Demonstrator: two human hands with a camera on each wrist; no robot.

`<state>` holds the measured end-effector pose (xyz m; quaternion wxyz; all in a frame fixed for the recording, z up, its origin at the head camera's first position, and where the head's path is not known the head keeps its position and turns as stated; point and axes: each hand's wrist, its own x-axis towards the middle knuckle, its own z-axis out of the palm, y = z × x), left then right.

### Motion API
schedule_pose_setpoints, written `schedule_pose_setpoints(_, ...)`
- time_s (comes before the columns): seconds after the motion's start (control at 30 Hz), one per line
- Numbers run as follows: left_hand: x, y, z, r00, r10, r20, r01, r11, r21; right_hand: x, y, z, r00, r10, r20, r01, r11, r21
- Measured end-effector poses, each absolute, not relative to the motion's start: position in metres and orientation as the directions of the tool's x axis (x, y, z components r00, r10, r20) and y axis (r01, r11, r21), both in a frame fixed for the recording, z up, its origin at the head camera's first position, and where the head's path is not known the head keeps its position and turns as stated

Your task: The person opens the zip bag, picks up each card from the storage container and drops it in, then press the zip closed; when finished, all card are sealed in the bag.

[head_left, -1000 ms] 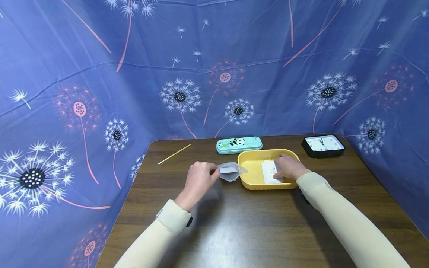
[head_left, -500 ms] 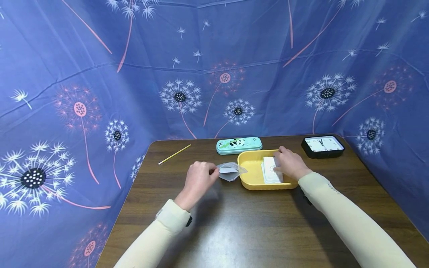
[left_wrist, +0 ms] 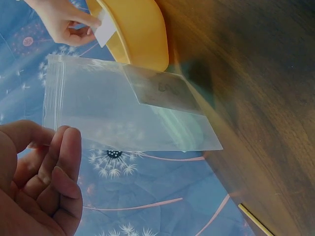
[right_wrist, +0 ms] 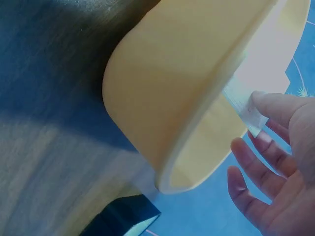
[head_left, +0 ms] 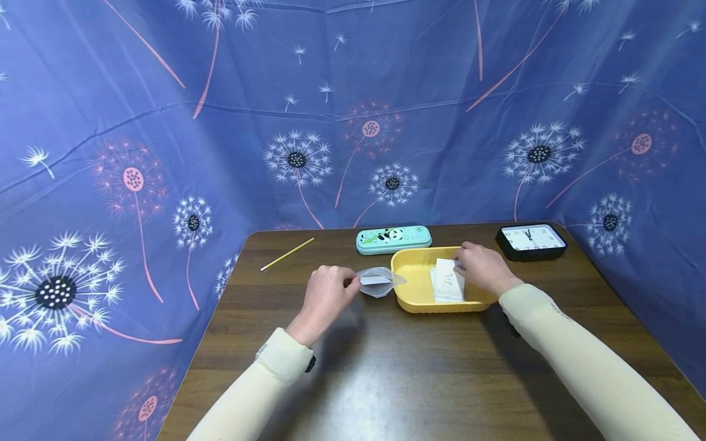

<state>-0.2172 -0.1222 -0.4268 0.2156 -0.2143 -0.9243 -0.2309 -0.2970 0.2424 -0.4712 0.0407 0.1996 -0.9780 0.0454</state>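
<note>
My left hand pinches the zip edge of a clear zip bag at its mouth. Inside the bag, near its far end, lies a card with a dark mark. In the head view the bag hangs just left of a yellow tray. My right hand is over the tray's right part. Its thumb and index finger pinch a white card, while the other fingers are spread loosely. More white cards lie beneath it in the tray.
A mint pencil case with a panda stands behind the tray. To the left lies a yellow pencil. A black-framed clock is at the back right. Blue patterned cloth rises behind the table.
My right hand has drawn back slightly to the right, and the card it pinches has lifted and tilted from the stack. The left hand and bag have stayed nearly still.
</note>
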Motion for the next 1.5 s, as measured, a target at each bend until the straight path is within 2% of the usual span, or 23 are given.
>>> schedule_pose_setpoints(0.2, -0.217, -0.122, -0.426, -0.816, 0.297, 0.495, 0.495, 0.802, 0.335, -0.293, 0.244, -0.46, -0.916, -0.39, 0.1, -0.399, 0.912, -0.097)
schedule_pose_setpoints(0.47, -0.218, -0.122, -0.425, -0.826, 0.296, 0.479, 0.486, 0.805, 0.34, -0.288, 0.238, -0.442, -0.918, -0.387, 0.083, -0.396, 0.896, -0.2)
schedule_pose_setpoints(0.57, -0.218, -0.121, -0.425, -0.826, 0.296, 0.48, 0.486, 0.805, 0.34, -0.287, 0.234, -0.437, -0.915, -0.385, 0.121, -0.403, 0.892, -0.205)
schedule_pose_setpoints(0.7, -0.218, -0.121, -0.425, -0.827, 0.296, 0.478, 0.486, 0.805, 0.341, -0.282, 0.229, -0.43, -0.884, -0.407, 0.231, -0.454, 0.867, -0.207)
schedule_pose_setpoints(0.87, -0.218, -0.122, -0.425, -0.824, 0.294, 0.485, 0.486, 0.806, 0.338, -0.273, 0.219, -0.416, -0.789, -0.455, 0.413, -0.563, 0.804, -0.19)
schedule_pose_setpoints(1.1, -0.218, -0.121, -0.424, -0.824, 0.286, 0.489, 0.482, 0.808, 0.339, -0.252, 0.194, -0.388, -0.558, -0.526, 0.642, -0.746, 0.657, -0.11)
schedule_pose_setpoints(1.3, -0.218, -0.121, -0.425, -0.822, 0.287, 0.492, 0.485, 0.806, 0.34, -0.232, 0.171, -0.369, -0.403, -0.552, 0.73, -0.832, 0.554, -0.04)
schedule_pose_setpoints(1.4, -0.218, -0.121, -0.425, -0.819, 0.289, 0.495, 0.488, 0.805, 0.338, -0.223, 0.161, -0.365, -0.352, -0.561, 0.749, -0.856, 0.517, -0.015)
schedule_pose_setpoints(1.5, -0.218, -0.121, -0.425, -0.821, 0.289, 0.492, 0.486, 0.805, 0.339, -0.216, 0.152, -0.365, -0.331, -0.577, 0.747, -0.872, 0.49, -0.007)
